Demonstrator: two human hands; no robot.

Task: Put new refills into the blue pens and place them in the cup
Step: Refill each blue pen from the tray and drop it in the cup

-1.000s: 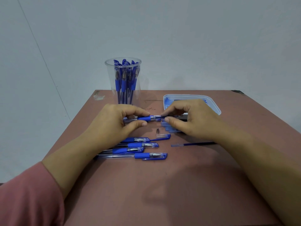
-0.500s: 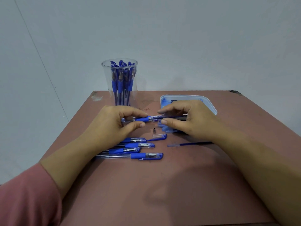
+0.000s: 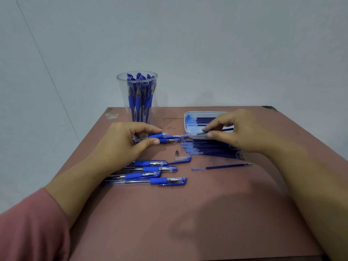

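The pen barrel sits in your left hand, pinched at its blue grip between forefinger and thumb, with its open end facing right, ready for a refill. Your right hand, apart from it, pinches a dark refill over the tray, probably a spent one to discard. Fresh refills lie on the bench just beneath that hand. The cup stands behind your left hand.

A: Cup location?
B: Table, back left; pens in it. Tray to its right, refills inside.
A: Nearer?
B: Stack before tray; single refill before stack; pen row left of it.
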